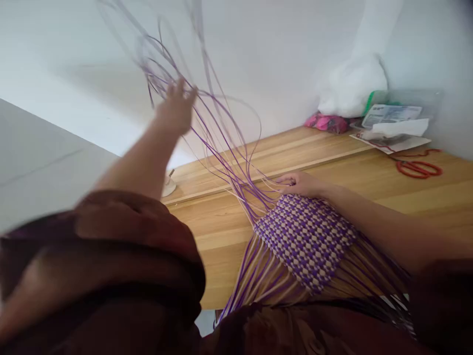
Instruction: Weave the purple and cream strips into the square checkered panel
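A purple and cream woven piece point(308, 239) lies at the table's near edge, with long loose strands spreading from its sides. My left hand point(176, 108) is raised at the upper left among the long purple strands point(221, 158), slightly blurred. Its fingers are partly spread, and some strands pass behind and between them; whether any is gripped is unclear. At the woven piece's top edge rests my right hand point(303, 185), its fingers bent together around the base of some thin strands.
Red-handled scissors point(419, 169) lie on the wooden table point(221, 246) at the right. Behind them are papers point(391, 116), pink bundles point(327, 122) and a white bag point(349, 88) against the wall. A small white round object point(169, 187) sits by the left edge.
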`<state>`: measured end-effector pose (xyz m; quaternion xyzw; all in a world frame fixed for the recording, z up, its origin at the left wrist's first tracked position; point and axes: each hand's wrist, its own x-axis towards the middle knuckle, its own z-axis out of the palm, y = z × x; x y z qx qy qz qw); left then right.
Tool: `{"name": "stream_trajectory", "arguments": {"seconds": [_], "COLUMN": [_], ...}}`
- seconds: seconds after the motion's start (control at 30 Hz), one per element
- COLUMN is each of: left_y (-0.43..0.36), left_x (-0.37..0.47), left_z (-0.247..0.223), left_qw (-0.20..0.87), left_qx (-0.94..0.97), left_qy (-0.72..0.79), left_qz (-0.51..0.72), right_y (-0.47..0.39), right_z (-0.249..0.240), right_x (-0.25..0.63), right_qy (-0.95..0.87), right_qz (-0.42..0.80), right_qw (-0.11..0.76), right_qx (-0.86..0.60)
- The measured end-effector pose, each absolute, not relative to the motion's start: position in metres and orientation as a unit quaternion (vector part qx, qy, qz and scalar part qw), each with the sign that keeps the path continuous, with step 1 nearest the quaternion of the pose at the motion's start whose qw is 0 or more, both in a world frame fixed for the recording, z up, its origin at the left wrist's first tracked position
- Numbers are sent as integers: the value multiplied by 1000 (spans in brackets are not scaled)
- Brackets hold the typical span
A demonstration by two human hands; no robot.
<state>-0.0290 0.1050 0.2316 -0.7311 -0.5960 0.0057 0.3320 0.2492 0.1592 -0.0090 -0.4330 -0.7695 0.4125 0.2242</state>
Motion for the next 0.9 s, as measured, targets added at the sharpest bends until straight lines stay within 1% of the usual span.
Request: {"name": "stream_trajectory", "arguments": {"seconds": [0.07, 0.1, 0.17, 0.2, 0.27, 0.33, 0.4, 0.5, 0.63, 0.7, 0.83, 0.9], "left_y": [126, 122, 92, 71, 30, 2, -11, -13, -11, -12, -13, -14], "left_x": [-10, 0, 20, 31, 49, 60, 60, 48, 38, 38, 39, 36], "left_z": [184, 152, 84, 53, 4, -24, -37, -44, -51, -54, -55, -53], "left_qw": [229, 157, 22, -16, -45, -64, -66, -77, -71, -62, -61, -62], "left_qx": [-744, -760, -813, -841, -864, -859, -857, -864, -864, -863, -856, -853], "left_qy": [-627, -628, -578, -534, -491, -501, -508, -497, -498, -500, -513, -517], "left_qz": [-35, -53, -70, -89, -100, -79, -52, -19, -14, -18, -23, -23], "right_y": [174, 180, 190, 193, 196, 194, 188, 181, 185, 190, 182, 166], "right_z": [-19, -24, -33, -37, -42, -43, -40, -28, -9, -5, -6, -4], "right_x": [235, 229, 217, 211, 200, 190, 183, 185, 217, 242, 286, 300], "right_qy": [-762, -760, -762, -764, -770, -776, -782, -791, -790, -775, -701, -684], "right_qz": [390, 381, 359, 347, 321, 293, 267, 252, 296, 363, 545, 586], "right_qw": [222, 220, 216, 214, 214, 221, 230, 230, 191, 150, 25, 17], "right_qx": [-467, -478, -494, -499, -507, -513, -514, -508, -501, -495, -458, -435]}}
